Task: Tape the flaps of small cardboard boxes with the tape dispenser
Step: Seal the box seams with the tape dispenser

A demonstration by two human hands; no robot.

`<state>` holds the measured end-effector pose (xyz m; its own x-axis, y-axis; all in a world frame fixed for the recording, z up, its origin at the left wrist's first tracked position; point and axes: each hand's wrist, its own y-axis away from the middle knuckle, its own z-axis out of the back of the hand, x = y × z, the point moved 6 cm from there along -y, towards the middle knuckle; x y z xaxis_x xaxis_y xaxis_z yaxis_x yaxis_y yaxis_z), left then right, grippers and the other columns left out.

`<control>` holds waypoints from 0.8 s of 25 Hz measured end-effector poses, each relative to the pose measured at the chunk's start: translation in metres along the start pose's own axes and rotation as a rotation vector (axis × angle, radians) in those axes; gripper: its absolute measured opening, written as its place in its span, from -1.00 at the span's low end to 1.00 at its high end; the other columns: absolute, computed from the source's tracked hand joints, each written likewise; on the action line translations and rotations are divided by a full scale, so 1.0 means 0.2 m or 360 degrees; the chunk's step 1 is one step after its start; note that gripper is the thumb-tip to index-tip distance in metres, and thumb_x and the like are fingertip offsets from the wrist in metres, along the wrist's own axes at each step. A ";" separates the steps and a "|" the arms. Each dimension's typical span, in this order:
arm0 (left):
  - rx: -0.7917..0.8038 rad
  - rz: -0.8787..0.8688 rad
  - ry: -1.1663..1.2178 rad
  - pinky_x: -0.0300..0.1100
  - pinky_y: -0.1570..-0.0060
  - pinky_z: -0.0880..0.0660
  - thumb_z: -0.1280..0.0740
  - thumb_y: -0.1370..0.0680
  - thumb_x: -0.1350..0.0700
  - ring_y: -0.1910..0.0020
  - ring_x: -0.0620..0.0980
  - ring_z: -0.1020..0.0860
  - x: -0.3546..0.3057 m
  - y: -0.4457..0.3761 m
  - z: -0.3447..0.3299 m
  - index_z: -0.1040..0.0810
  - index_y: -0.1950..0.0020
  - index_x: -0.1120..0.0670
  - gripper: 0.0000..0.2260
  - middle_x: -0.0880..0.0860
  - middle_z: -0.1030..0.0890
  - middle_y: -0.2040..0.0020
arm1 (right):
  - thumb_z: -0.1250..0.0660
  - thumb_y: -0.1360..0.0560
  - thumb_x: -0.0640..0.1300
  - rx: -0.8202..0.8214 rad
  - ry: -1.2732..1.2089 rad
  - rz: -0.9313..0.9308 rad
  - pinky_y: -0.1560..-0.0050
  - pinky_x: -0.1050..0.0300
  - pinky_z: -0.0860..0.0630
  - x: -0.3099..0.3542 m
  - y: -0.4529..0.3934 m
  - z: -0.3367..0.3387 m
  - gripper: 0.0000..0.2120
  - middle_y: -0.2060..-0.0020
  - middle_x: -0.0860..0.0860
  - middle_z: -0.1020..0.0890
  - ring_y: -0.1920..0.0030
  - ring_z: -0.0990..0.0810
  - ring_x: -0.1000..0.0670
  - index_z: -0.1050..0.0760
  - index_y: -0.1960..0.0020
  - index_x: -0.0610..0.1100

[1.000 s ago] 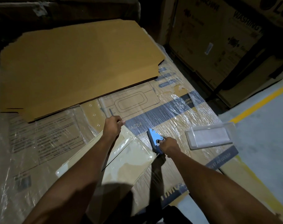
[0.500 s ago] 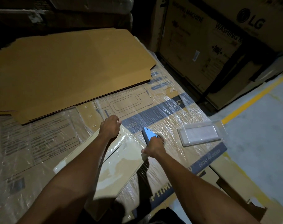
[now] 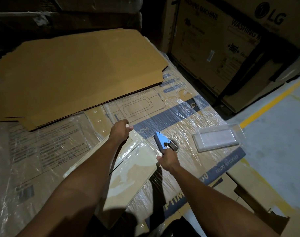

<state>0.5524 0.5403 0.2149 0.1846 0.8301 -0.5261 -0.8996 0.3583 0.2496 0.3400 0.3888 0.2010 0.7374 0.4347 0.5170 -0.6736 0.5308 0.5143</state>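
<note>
- Head view: left hand (image 3: 119,132) grips the far end of the flat box (image 3: 128,170), which lies on the wrapped carton (image 3: 188,117) near its front edge.
- Right hand (image 3: 168,160) clamps the dispenser (image 3: 161,140) handle, just beside the box's right edge.

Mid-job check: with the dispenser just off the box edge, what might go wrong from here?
1. The left hand grips only the far corner of the small cardboard box, so the near end may slide on the slick stretch wrap under a pull.
2. The right hand holds the blue tape dispenser beside the box; its tape could stick to the wrap.
3. Dim light hides the flap seam.
</note>
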 end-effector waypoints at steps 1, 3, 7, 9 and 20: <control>0.0000 0.0003 0.0030 0.01 -0.18 -0.46 -0.37 -0.56 -0.03 -0.22 0.23 -0.52 0.00 0.00 0.00 -0.53 -0.29 0.14 -0.63 0.21 -0.58 -0.24 | -0.38 -0.49 -0.17 0.0022 -0.0016 0.0004 -0.01 0.21 -0.47 -0.01 0.00 0.00 -0.78 0.01 -0.19 -0.64 -0.03 -0.63 -0.12 -0.57 -0.07 -0.27; 0.0017 -0.0022 0.0069 0.01 -0.17 -0.46 -0.38 -0.55 -0.03 -0.22 0.23 -0.53 -0.01 0.00 0.00 -0.53 -0.29 0.15 -0.62 0.23 -0.59 -0.23 | -0.34 -0.50 -0.22 -0.0057 -0.0033 0.0048 0.07 0.17 -0.46 0.00 0.00 0.01 -0.91 0.11 -0.17 -0.63 0.02 -0.63 -0.13 -0.56 0.03 -0.23; -0.0048 -0.0049 0.0088 0.03 -0.33 -0.34 -0.37 -0.57 0.01 -0.37 0.21 -0.42 -0.01 0.05 0.00 -0.41 -0.42 0.20 -0.52 0.21 -0.47 -0.39 | -0.21 -0.59 -0.24 -0.0226 0.0239 0.0237 0.03 0.19 -0.49 0.07 0.12 -0.04 -0.75 -0.07 -0.12 -0.59 -0.07 -0.62 -0.07 -0.40 -0.26 -0.22; -0.0128 -0.0058 0.0111 0.03 -0.33 -0.34 -0.38 -0.57 0.03 -0.37 0.20 -0.42 -0.02 0.07 0.00 -0.42 -0.40 0.23 -0.53 0.21 -0.48 -0.37 | -0.22 -0.59 -0.23 -0.0257 0.0196 0.0288 0.12 0.24 -0.50 0.05 0.12 -0.04 -0.87 0.05 -0.08 -0.59 0.08 -0.62 0.01 -0.45 -0.13 -0.18; 0.0030 0.0178 -0.0054 0.04 -0.21 -0.43 -0.39 -0.55 -0.06 -0.29 0.21 -0.49 -0.04 0.04 0.02 -0.42 -0.37 0.21 -0.50 0.22 -0.53 -0.30 | -0.24 -0.49 -0.37 -0.0198 -0.0082 -0.0043 -0.18 0.07 -0.42 0.08 0.14 -0.09 -0.62 -0.25 -0.24 -0.45 -0.22 -0.52 -0.21 -0.33 -0.30 -0.32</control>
<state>0.5457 0.5381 0.2251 0.0971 0.8791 -0.4667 -0.9079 0.2704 0.3204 0.3326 0.4236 0.2113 0.7494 0.3830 0.5401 -0.6397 0.6293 0.4414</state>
